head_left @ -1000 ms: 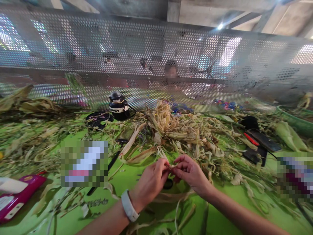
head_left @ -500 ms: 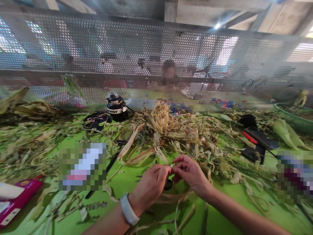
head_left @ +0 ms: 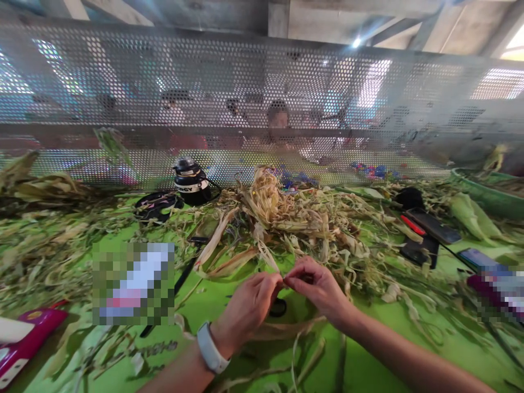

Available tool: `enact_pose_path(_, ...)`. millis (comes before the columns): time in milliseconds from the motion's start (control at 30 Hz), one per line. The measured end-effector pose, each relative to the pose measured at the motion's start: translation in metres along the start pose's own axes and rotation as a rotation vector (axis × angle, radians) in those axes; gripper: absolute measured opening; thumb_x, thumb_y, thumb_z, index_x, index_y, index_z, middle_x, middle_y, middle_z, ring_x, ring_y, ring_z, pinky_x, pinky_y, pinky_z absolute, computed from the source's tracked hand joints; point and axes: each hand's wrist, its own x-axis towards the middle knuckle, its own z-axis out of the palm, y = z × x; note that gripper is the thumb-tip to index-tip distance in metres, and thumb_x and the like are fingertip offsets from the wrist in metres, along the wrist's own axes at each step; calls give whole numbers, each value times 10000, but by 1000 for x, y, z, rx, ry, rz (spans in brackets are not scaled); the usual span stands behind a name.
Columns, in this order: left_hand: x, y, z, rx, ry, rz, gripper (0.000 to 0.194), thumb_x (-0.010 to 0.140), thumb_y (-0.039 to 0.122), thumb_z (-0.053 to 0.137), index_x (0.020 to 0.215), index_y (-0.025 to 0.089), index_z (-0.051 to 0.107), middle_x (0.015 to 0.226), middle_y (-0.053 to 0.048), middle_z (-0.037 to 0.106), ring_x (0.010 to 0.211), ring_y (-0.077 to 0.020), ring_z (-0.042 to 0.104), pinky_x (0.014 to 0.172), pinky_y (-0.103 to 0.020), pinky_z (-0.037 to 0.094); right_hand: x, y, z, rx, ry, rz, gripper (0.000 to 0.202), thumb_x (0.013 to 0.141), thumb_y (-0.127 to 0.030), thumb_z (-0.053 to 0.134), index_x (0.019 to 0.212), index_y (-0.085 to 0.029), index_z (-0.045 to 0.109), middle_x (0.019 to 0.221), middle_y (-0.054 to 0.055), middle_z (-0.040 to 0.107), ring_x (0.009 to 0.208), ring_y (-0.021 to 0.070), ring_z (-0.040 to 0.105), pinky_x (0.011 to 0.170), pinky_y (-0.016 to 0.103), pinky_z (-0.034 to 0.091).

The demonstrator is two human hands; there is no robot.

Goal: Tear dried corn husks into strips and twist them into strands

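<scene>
My left hand (head_left: 254,299), with a pale band on its wrist, is closed in a pinch on the end of a dry corn husk strip (head_left: 267,255). My right hand (head_left: 317,285) pinches at the same spot, its thumb and index fingertip meeting the left fingertips. What lies right between the fingertips is tiny and mostly hidden. The strip runs up from the fingers toward a bundle of dry husks (head_left: 264,196). Below the hands, a black scissors handle (head_left: 278,308) lies on the green table (head_left: 229,333), its other end hidden by my left hand.
Husk scraps (head_left: 360,262) cover much of the table. A black jug (head_left: 191,183) stands at the back, before a perforated metal screen (head_left: 229,71). Phones (head_left: 436,226) lie right, near a green basin (head_left: 475,188). A magenta device (head_left: 30,341) sits left. People are behind the screen.
My right fingers have drawn together, from more spread to a tighter pinch against my left fingertips. The view has shifted slightly, so the table things appear a little further left.
</scene>
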Motion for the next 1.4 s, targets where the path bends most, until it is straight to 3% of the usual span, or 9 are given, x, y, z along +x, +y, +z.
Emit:
enact_pose_path(133,5,7,-4,-380,-86,-210,257,858,205,476,1112,172,497,841,-47,675,761,-169,615,696,-268,460,3,1,-3,-32,32,-19,237,747,-413,654,716,-179,636,729,8,528,689,138,510,615,256,419)
enact_pose_path(267,11,13,-7,-754,-295,-416,187,818,290,558,924,148,617,820,-32,663,757,-147,591,685,-233,450,4,3,-4,-133,62,-92,174,780,-346,625,719,-183,617,748,12,513,680,134,483,601,253,396)
enact_pose_path(500,12,20,-12,-1056,-483,-550,249,764,384,623,843,147,622,772,0,628,701,-109,543,672,-217,417,7,14,-4,-95,147,-96,147,784,-329,614,750,-194,567,750,5,503,666,130,481,599,247,413)
enact_pose_path(767,13,19,-2,-1150,-285,-684,357,644,443,727,700,139,549,603,25,576,517,-66,460,537,-201,358,4,1,-4,61,37,53,282,819,-455,560,833,-174,563,681,-20,525,602,97,482,533,202,393)
enact_pose_path(867,12,14,2,-1147,-200,-679,387,630,480,728,694,133,569,592,24,557,509,-63,443,508,-198,323,2,-3,-5,61,-65,120,379,831,-523,509,713,-164,540,556,-42,472,469,71,421,423,186,331)
enact_pose_path(967,11,11,5,-1112,-223,-678,393,631,489,723,713,119,623,585,21,556,506,-64,439,503,-201,317,3,-1,-7,81,-75,157,418,804,-537,537,608,-172,475,458,-66,417,376,52,347,368,183,276)
enact_pose_path(1133,10,13,6,-1113,-282,-708,396,618,497,723,673,115,636,584,13,586,489,-64,451,512,-204,341,11,0,-15,170,124,136,378,799,-511,550,634,-176,492,482,-57,447,405,61,372,388,182,301)
enact_pose_path(1300,12,15,3,-1136,-233,-728,385,622,484,727,664,117,618,564,34,542,480,-48,412,485,-190,299,8,2,-11,142,-125,152,332,811,-495,557,791,-165,533,561,-58,456,442,53,366,392,171,268)
enact_pose_path(1400,13,15,0,-1135,-214,-731,385,623,484,727,651,119,610,553,33,538,490,-56,417,493,-192,299,6,6,-8,99,-113,114,326,813,-462,572,698,-168,491,539,-63,436,459,59,384,427,181,302)
